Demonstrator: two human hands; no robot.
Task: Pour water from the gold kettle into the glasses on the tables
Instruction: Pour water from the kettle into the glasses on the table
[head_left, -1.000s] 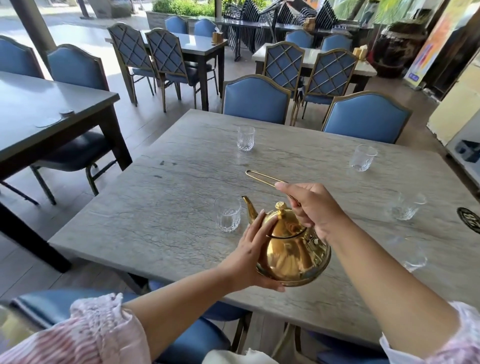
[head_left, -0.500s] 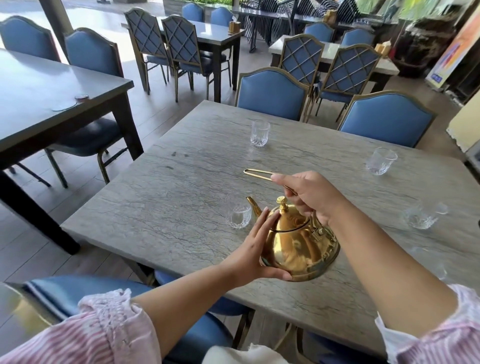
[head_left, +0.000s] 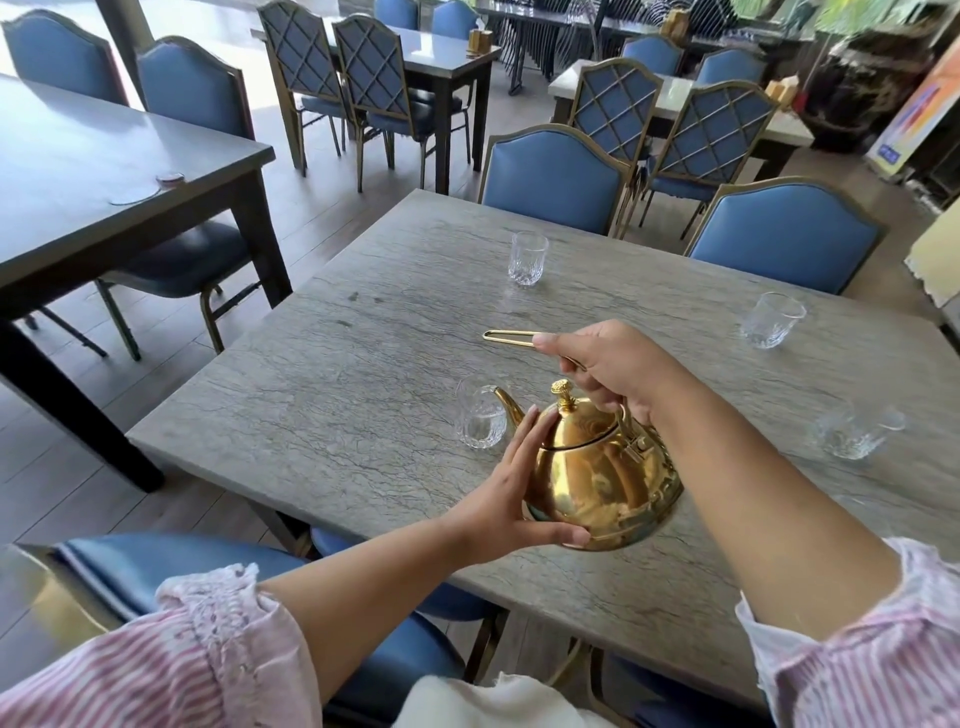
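Shiny gold metal kettle (head_left: 602, 478) tilted w/ spout over near clear cut-glass tumbler (head_left: 480, 418); right hand (head_left: 610, 366) clamped on its handle, left hand (head_left: 511, 493) cupping the body. 3 other glasses spread across grey stone surface (head_left: 322, 415).

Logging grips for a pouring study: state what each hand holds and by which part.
Both hold the gold kettle: right hand grips its wire handle; left hand cups its body, thumb under the base.

No text, brand, number or label can be read anywhere. The colourful banner (head_left: 930, 98) far beyond the right grip (head_left: 605, 364) carries a small blue patch with marks too blurred to make out, and the gold kettle (head_left: 602, 473) and glasses show no lettering.
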